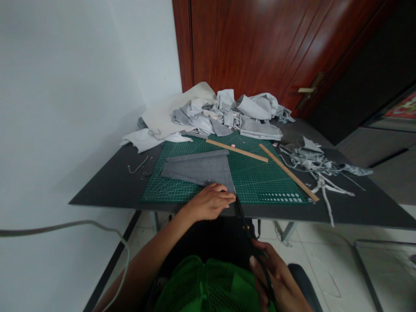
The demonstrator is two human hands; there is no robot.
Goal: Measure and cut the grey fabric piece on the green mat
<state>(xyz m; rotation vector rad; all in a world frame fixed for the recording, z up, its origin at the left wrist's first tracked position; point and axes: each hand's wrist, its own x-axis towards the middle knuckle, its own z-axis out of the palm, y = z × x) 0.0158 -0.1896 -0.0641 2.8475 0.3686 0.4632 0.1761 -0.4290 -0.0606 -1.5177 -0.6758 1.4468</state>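
Note:
A piece of grey fabric (201, 168) lies on the green cutting mat (253, 173), its lower right corner at the mat's front edge. My left hand (212, 201) presses on that corner, fingers together and pointing right. Black scissors (242, 214) reach up from below, with the blade tips at the fabric's right edge beside my left fingertips. My right hand (273, 273) is wrapped round the scissors' handles, in front of the table. Whether the blades are parted is too small to tell.
Two wooden rulers (238, 151) (289, 172) lie on the mat. Behind it is a heap of grey and white fabric (224, 112). Scraps and cords (305, 158) lie at the right on the dark table (120, 186). A cable (81, 223) hangs at the left.

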